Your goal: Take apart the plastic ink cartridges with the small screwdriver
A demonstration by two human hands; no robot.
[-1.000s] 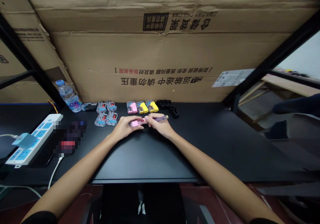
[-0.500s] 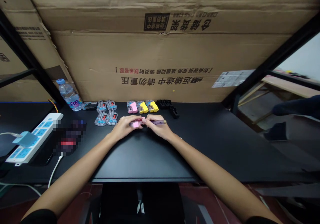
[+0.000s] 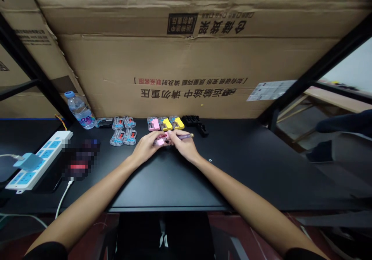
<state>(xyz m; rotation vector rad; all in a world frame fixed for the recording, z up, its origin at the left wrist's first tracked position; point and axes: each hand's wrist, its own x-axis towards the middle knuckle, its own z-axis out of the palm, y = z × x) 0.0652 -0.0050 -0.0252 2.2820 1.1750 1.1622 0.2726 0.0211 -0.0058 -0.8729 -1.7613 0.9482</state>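
Note:
My left hand is closed around a small pink-and-clear plastic toy piece above the middle of the black table. Close against it, my right hand has its fingers pressed together on a slim tool with a see-through purplish handle and a gold-coloured end. The tool lies across that hand, its end pointing right; the tip is hidden at the pink piece. Behind my hands stand a pink-covered clear piece and two yellow-covered ones, a yellow piece and another yellow piece.
Several clear pieces with red and blue parts lie at the left, near a water bottle. Black plastic parts sit at the back. A power strip and a blurred-out phone are further left. Cardboard walls the back.
My right hand has shifted slightly, its fingers now further over the pink piece. The piece has moved a little to the right and turned slightly in my left hand.

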